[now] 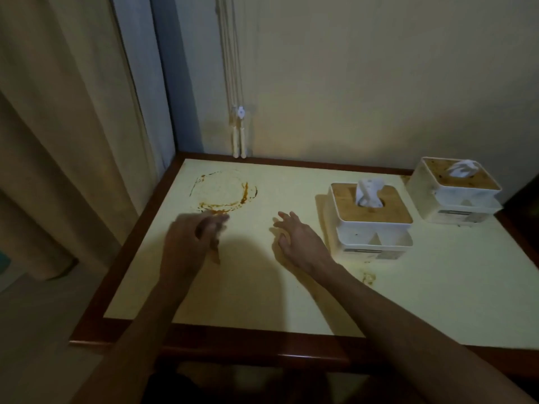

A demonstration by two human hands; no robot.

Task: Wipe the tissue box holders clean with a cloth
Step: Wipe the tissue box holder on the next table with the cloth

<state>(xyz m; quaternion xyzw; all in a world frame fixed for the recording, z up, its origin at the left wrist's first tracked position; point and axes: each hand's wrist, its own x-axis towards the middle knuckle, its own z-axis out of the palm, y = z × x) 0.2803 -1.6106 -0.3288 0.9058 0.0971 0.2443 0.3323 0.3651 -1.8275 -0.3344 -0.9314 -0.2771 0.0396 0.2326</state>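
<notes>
Hovering apart over the table (437, 301), both empty: left hand (192, 243) blurred, fingers loosely bent near the brown ring stain (224, 196); right hand (297, 240) spread and relaxed, just beside the nearer tissue box holder (370, 225). Holding no cloth; none showing anywhere in view.

Sitting at the right side of the table: nearer holder, white with a wooden lid and tissue poking up; farther tissue box holder (455, 191) behind it by the wall, its lid looking speckled with brown.

Probably just starting, with a cloth needing fetching first. Then steadying each holder with one hand while wiping lid, rim and side walls with the other; keeping clear of the tissue and the smaller stain (368, 277) near the front.
</notes>
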